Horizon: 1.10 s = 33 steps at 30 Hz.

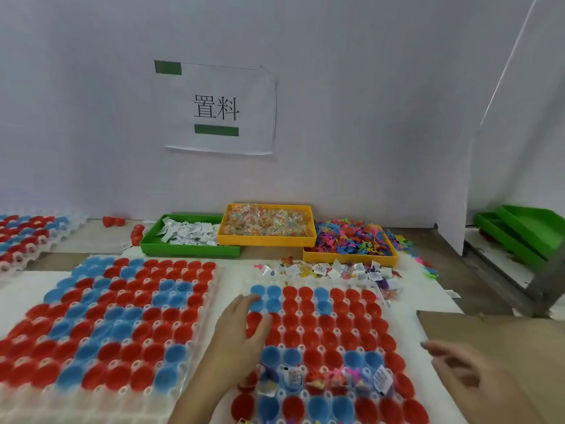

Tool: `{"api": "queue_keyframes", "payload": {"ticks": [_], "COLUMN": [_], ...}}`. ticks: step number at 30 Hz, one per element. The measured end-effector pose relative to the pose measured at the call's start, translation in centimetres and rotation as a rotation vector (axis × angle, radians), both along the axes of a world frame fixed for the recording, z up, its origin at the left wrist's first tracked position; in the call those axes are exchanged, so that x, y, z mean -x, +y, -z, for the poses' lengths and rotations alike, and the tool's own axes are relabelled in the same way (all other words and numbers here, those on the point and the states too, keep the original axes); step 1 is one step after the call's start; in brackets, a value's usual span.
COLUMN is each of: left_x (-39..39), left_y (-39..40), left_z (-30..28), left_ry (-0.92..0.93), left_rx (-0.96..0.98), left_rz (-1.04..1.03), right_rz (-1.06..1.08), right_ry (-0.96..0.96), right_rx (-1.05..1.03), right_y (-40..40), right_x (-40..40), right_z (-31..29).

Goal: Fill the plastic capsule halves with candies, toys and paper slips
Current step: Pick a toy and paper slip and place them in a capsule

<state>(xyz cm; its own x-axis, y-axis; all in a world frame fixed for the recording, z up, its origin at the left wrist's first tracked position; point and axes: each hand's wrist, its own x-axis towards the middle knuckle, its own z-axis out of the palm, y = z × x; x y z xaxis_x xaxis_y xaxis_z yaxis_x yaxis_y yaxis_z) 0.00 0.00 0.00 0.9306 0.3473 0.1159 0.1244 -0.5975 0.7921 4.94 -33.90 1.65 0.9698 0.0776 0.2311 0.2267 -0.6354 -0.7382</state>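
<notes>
A white wall [367, 102] fills the back, with a paper sign [218, 108] taped at about twelve o'clock. Below it the desk [477, 289] carries two clear trays. The left tray [195, 356], at nine o'clock, holds red and blue capsule halves [122, 316], open side up. The right tray [406, 341], at about five o'clock, holds more red and blue halves; one row near its front edge has toys and paper slips lying in and across the cups.

A brown cardboard sheet [504, 335] lies at four o'clock, touching the right tray's edge. At the far right, stacked green bins [526, 234] sit behind a partition.

Along the wall at one o'clock stand three bins: a green bin of paper slips [186, 235], a yellow bin of wrapped candies [267, 224] resting partly on it, and a second yellow bin heaped with coloured toys [351, 243]. A loose scatter of slips and toys [330, 270] lies between these bins and the right tray. A third tray of closed capsules [27, 237] sits at ten o'clock, with a few red capsules [137, 234] loose beside the green bin.

The left hand [244, 325] rests on the right tray's left side, fingers straight and slightly apart. The right hand [464, 371], blurred, hovers over the cardboard's edge with fingers loosely spread, holding nothing.
</notes>
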Motion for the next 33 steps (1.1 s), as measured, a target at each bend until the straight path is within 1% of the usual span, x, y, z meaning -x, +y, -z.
{"api": "queue_keyframes", "payload": {"ticks": [1, 4, 6, 8, 11, 14, 17, 19, 20, 23, 27, 30, 33], "left_x": [-0.4, -1.5, -1.9, -2.3, -2.8, -4.0, -5.7, -7.7, -8.5, -10.2, -10.5, -10.4, -10.4], "left_y": [0.1, 0.4, 0.5, 0.9, 1.4, 1.9, 2.3, 2.4, 2.5, 2.7, 3.0, 3.7, 3.9], "left_z": [0.0, 0.2, 0.6, 0.8, 0.9, 0.6, -0.3, -0.7, -0.9, -0.7, 0.6, 1.2, 1.4], "left_ry": [0.012, 0.051, 0.037, 0.025, 0.022, 0.107, 0.243, 0.275, 0.275, 0.263, 0.196, 0.113, 0.032], "left_rx": [0.024, 0.081, 0.125, 0.149, 0.115, 0.026, -0.149, -0.228, -0.235, -0.180, -0.094, -0.056, 0.008], "left_rz": [0.019, 0.075, 0.102, 0.108, 0.102, 0.066, 0.050, 0.067, 0.075, 0.091, 0.056, 0.033, 0.026], "right_rz": [-0.031, -0.077, -0.103, -0.106, -0.079, -0.065, -0.066, -0.047, -0.031, 0.005, 0.008, -0.020, -0.011], "right_ry": [0.041, 0.257, 0.301, 0.272, 0.244, 0.174, 0.111, 0.076, 0.049, -0.007, 0.024, 0.003, -0.087], "right_rx": [0.030, 0.171, 0.173, 0.170, 0.187, 0.173, 0.152, 0.125, 0.106, 0.040, -0.004, 0.018, 0.093], "right_y": [0.5, 2.5, 4.0, 4.8, 5.2, 5.0, 4.6, 4.5, 4.7, 5.5, 6.6, 6.6, 6.4], "right_x": [-1.0, -2.8, -3.4, -3.8, -4.9, -6.0, -6.9, -7.9, -8.4, -10.0, -11.5, -12.3, -13.9], "right_z": [0.2, 0.1, 0.5, 0.9, 1.5, 1.8, 1.8, 2.1, 2.3, 2.9, 3.9, 3.9, 3.0]}}
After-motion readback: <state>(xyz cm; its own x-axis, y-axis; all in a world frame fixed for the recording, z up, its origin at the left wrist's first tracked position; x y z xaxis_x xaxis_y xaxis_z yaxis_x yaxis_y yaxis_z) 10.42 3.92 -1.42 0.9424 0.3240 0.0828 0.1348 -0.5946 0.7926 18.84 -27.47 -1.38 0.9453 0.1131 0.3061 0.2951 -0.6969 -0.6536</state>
